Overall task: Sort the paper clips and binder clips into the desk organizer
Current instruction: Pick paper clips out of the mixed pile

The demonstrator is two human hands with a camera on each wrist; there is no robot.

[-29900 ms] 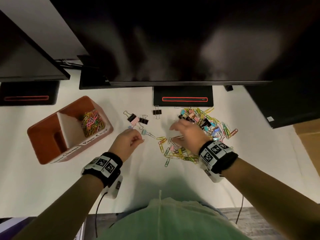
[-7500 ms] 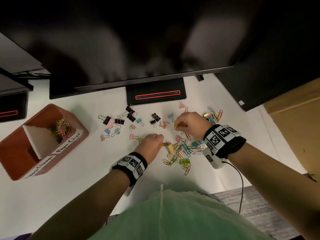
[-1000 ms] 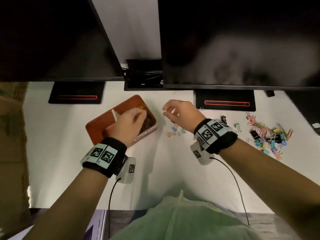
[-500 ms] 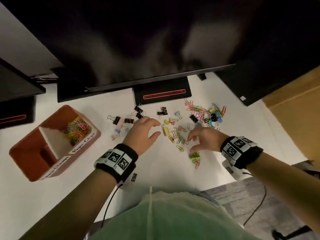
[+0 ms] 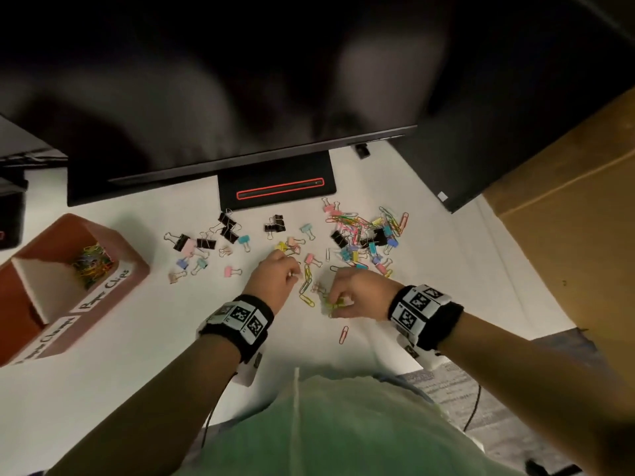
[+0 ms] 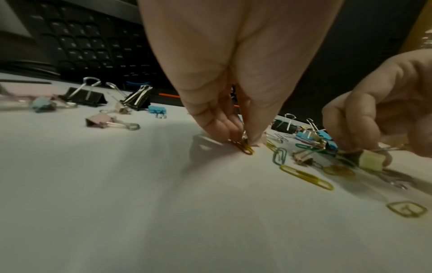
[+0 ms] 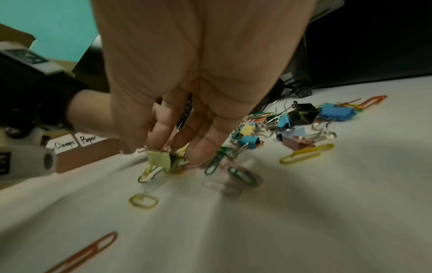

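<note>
Now | left hand (image 5: 275, 280): fingertips pinch an orange wire paper clip (image 6: 243, 146) on the white surface (image 5: 137, 355) | right hand (image 5: 357, 293): fingers curled, gripping a pale-yellow binder clip (image 7: 160, 159) amid paper clips | brown two-compartment desk organizer (image 5: 113, 293) far left, paper clips in its far compartment | bare surface near the organizer's right.

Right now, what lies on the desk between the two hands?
In the head view, a few loose paper clips lie on the white desk between the left hand and the right hand; the left wrist view also shows a small binder clip there.
</note>
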